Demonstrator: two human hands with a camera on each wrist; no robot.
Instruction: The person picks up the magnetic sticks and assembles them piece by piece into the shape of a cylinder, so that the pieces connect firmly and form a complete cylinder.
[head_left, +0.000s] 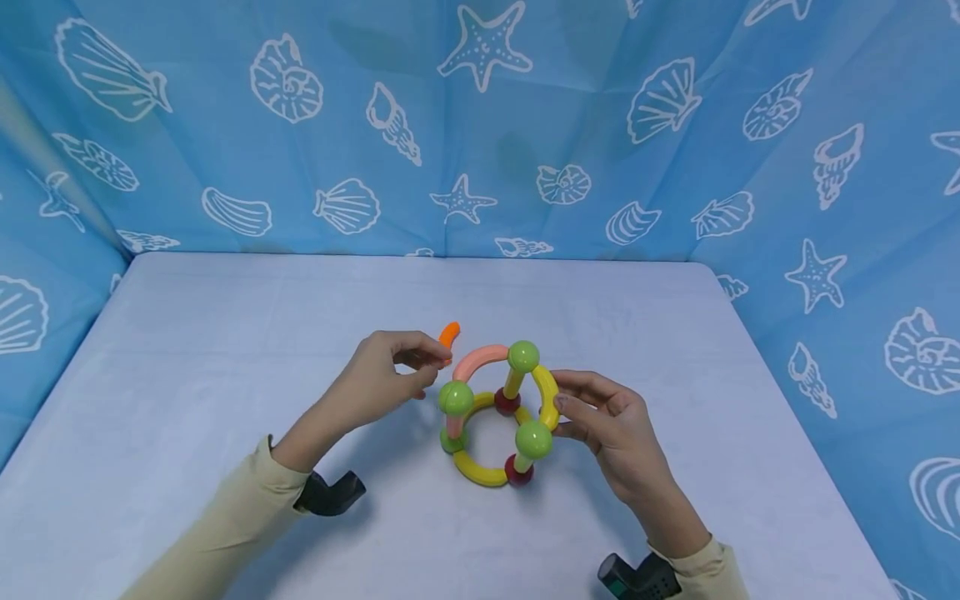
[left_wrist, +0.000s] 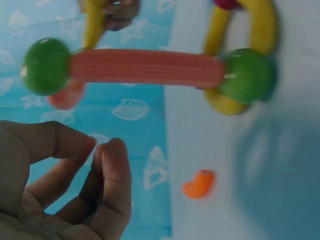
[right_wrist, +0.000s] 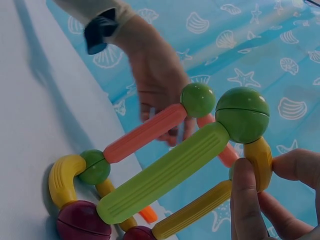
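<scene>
A frame of magnetic building sticks and balls stands on the table in the head view. Its base is a ring of yellow curved sticks with dark red balls and a green ball. Upright sticks, among them a pink one and a light green one, carry green balls. A pink curved stick joins two of these on top. My right hand pinches the upper yellow curved stick between thumb and fingers. Beside the left green ball, my left hand holds nothing, its fingers loosely bent.
An orange curved stick lies on the white table, behind the frame and partly covered by my left fingers in the head view. A blue curtain with white shell prints hangs around the table's back and sides.
</scene>
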